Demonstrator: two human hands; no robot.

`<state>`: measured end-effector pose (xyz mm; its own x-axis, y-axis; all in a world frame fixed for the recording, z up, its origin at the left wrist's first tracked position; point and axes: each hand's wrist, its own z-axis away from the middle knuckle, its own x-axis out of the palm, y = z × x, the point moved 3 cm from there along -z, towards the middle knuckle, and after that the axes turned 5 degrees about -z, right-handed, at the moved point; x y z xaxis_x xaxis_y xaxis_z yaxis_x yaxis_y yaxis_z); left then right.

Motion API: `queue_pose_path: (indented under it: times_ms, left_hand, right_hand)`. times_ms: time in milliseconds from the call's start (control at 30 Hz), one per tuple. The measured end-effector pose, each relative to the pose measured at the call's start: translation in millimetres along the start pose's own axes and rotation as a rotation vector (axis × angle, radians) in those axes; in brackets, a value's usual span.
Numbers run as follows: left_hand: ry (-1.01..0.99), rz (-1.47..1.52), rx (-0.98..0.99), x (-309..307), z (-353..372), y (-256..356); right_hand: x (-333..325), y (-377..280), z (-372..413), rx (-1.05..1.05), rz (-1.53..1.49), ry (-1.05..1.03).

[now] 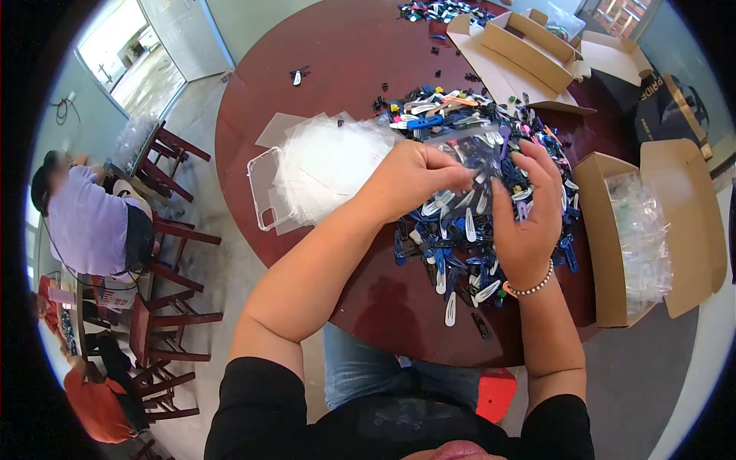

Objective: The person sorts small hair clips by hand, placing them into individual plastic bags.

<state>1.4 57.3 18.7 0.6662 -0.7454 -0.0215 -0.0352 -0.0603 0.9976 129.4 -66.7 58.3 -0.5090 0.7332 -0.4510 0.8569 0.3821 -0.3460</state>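
Observation:
A clear plastic bag [477, 152] is raised over a heap of hair clips [452, 257], mostly navy, black and white. My left hand [418, 180] pinches the bag's near-left edge between thumb and fingers. At the bag's right side, my right hand [530, 211] is curved with its thumb and fingers apart, fingertips close to the plastic. Clips show through and around the bag, including a purple clip [504, 142] by the right fingertips. Left of my left hand lies a fanned stack of clear bags [330, 165].
A clear phone case [264, 192] lies beside the stack on the round dark-red table [268, 84]. Right of the heap stands a cardboard box [606, 245] filled with plastic packets [640, 238]. Another open carton [529, 50] is at the back. Two people sit on the left near wooden stools [172, 326].

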Motion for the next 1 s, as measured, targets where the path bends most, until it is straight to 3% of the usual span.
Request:
queue_pose_path:
  times_ms: [300, 367, 500, 567, 600, 667, 700, 767, 1000]
  left_hand:
    - [-0.045, -0.13, -0.007, 2, 6, 6]
    - [-0.054, -0.185, 0.034, 3, 7, 7]
    - [-0.042, -0.318, 0.054, 6, 11, 10]
    - [0.018, -0.347, 0.126, 8, 13, 13]
    - [0.016, -0.346, 0.126, 9, 12, 12]
    - [0.054, -0.555, 0.424, 10, 14, 17]
    - [0.054, -0.555, 0.425, 10, 14, 16]
    - [0.055, -0.635, 0.488, 12, 15, 15]
    - [0.098, -0.685, 0.571, 13, 13, 16]
  right_hand:
    - [-4, -3, -3, -0.07, 0.015, 0.001]
    - [-5, -5, -3, -0.229, 0.091, -0.046]
    - [-7, -16, -5, -0.253, 0.122, 0.025]
    - [-9, -14, -11, -0.013, -0.096, 0.007]
    - [-10, -14, -11, -0.012, -0.094, 0.007]
    - [-9, -11, -10, 0.034, -0.076, -0.176]
    - [-11, -10, -10, 0.033, -0.076, -0.176]
    - [-9, -14, -9, -0.194, 0.045, -0.288]
    - [-20, -22, -16, -0.274, 0.35, -0.196]
